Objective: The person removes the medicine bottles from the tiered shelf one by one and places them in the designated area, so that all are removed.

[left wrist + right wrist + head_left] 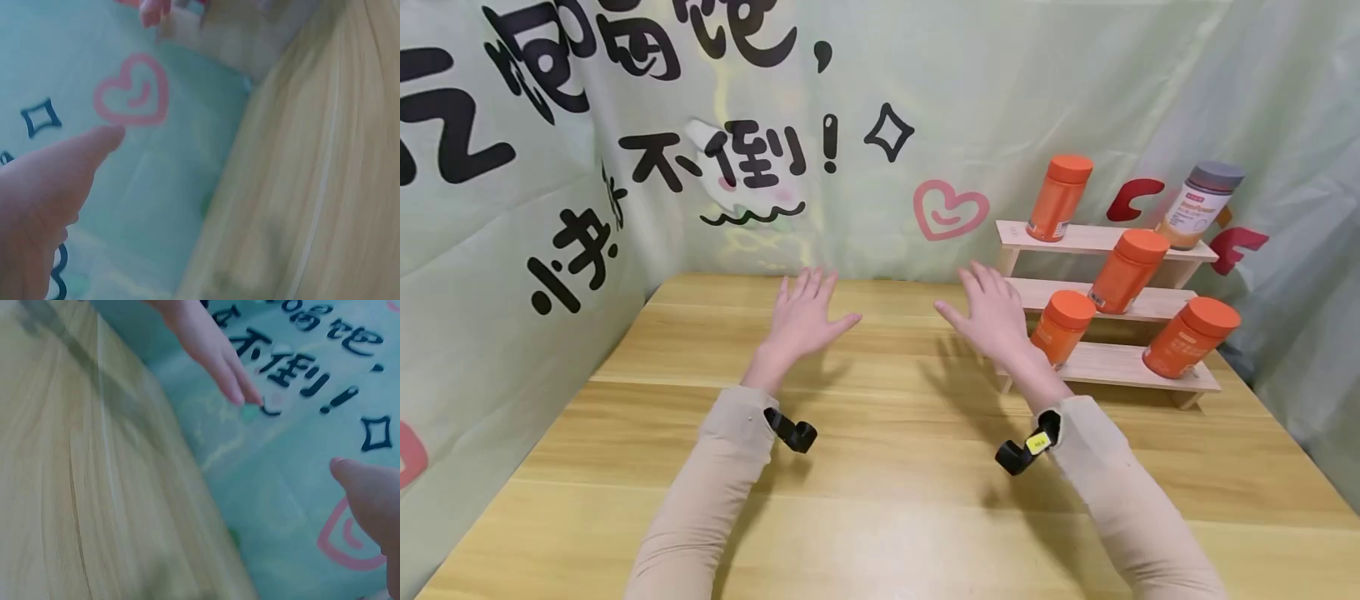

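Observation:
Over the table, my left hand (805,317) is held out with its fingers spread, and nothing is in it. My right hand (992,315) is likewise stretched out and holds nothing, just left of a wooden three-step rack (1123,367). Nearest to it, an orange bottle (1062,329) on the lowest step is partly hidden by the hand and wrist. Another orange bottle (1191,337) stands at that step's right end. One more orange bottle (1127,271) is on the middle step. The top step bears an orange bottle (1060,198) at left and a grey-capped, white-labelled bottle (1201,206) at right.
A wood-grain table (880,500) spreads beneath both arms. Behind it and along the sides hangs a pale green cloth (850,225) with black characters and a pink heart (951,210). Each wrist wears a small black camera, one on the left (792,431), one on the right (1026,448).

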A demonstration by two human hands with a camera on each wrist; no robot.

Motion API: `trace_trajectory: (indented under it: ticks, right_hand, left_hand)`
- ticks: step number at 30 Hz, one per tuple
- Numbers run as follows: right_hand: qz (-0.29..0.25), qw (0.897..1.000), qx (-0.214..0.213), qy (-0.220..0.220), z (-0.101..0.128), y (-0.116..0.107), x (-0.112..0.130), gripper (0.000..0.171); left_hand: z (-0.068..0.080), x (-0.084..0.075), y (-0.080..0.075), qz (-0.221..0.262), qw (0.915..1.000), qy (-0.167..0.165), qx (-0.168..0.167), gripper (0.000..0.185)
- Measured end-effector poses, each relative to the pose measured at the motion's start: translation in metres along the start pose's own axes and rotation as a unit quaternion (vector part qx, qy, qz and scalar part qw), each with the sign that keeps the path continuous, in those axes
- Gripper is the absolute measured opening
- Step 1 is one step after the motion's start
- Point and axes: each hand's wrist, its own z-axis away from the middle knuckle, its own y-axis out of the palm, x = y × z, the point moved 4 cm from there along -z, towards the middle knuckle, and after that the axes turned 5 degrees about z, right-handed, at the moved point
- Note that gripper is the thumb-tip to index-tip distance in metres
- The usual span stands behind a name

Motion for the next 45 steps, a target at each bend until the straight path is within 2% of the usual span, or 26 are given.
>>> trace_trajectory:
  ticks: [4, 8, 11, 13, 15, 17, 19, 22, 24, 30, 32, 34, 37, 39, 41, 43, 45]
  right_hand:
    - [-0.083, 0.994, -0.070, -0.018, 0.014, -0.025, 0.001, 0.065]
    - [-0.180, 0.978, -0.104, -0.025, 0.029, -0.049, -0.004, 0.058]
    - [-0.240, 0.964, -0.116, -0.019, 0.040, -0.068, -0.014, 0.055]
    - [-0.268, 0.956, -0.117, -0.006, 0.048, -0.080, -0.023, 0.055]
    - [-0.286, 0.952, -0.110, 0.015, 0.056, -0.090, -0.035, 0.055]
    - [-0.297, 0.949, -0.105, 0.035, 0.066, -0.098, -0.049, 0.054]
    - [-0.306, 0.945, -0.107, 0.049, 0.076, -0.103, -0.063, 0.052]
    - [-0.315, 0.939, -0.116, 0.074, 0.091, -0.110, -0.087, 0.049]
    - [-0.333, 0.931, -0.121, 0.089, 0.101, -0.113, -0.103, 0.048]
    - [-0.425, 0.883, -0.157, 0.123, 0.132, -0.119, -0.152, 0.042]
    - [-0.467, 0.858, -0.178, 0.116, 0.143, -0.119, -0.172, 0.040]
    - [-0.520, 0.826, -0.201, 0.088, 0.154, -0.114, -0.203, 0.041]
    - [-0.585, 0.778, -0.228, 0.025, 0.167, -0.093, -0.269, 0.046]
    - [-0.593, 0.772, -0.230, 0.011, 0.173, -0.074, -0.317, 0.050]
    - [-0.607, 0.764, -0.218, 0.016, 0.178, -0.054, -0.359, 0.052]
    - [-0.604, 0.772, -0.193, 0.045, 0.181, -0.038, -0.387, 0.055]
    - [-0.604, 0.774, -0.170, 0.084, 0.184, -0.027, -0.400, 0.058]
  left_hand:
    - [0.002, -0.018, -0.003, 0.068, 0.9975, 0.014, -0.011, 0.094]
    - [0.008, -0.036, -0.004, 0.150, 0.9877, 0.011, -0.042, 0.087]
    - [0.013, -0.051, -0.005, 0.229, 0.9712, -0.006, -0.066, 0.079]
    - [0.016, -0.061, -0.004, 0.282, 0.9566, -0.013, -0.073, 0.075]
    - [0.018, -0.072, -0.001, 0.328, 0.9417, -0.009, -0.076, 0.071]
    - [0.019, -0.083, 0.002, 0.356, 0.9318, 0.004, -0.072, 0.068]
    - [0.020, -0.094, 0.003, 0.375, 0.9246, 0.017, -0.063, 0.066]
    - [0.021, -0.109, 0.006, 0.386, 0.9209, 0.031, -0.046, 0.062]
    - [0.021, -0.118, 0.007, 0.395, 0.9174, 0.033, -0.037, 0.062]
    - [0.019, -0.141, 0.019, 0.414, 0.9096, 0.022, -0.025, 0.063]
    - [0.017, -0.147, 0.026, 0.415, 0.9094, 0.021, -0.015, 0.066]
    - [0.015, -0.153, 0.034, 0.414, 0.9103, 0.017, 0.004, 0.069]
    - [0.012, -0.159, 0.049, 0.412, 0.9108, 0.006, 0.032, 0.075]
    - [0.010, -0.161, 0.058, 0.410, 0.9108, -0.003, 0.045, 0.078]
    - [0.008, -0.162, 0.067, 0.414, 0.9089, -0.011, 0.049, 0.079]
    - [0.005, -0.163, 0.075, 0.418, 0.9068, -0.015, 0.049, 0.078]
    - [0.002, -0.164, 0.081, 0.424, 0.9044, -0.017, 0.048, 0.076]
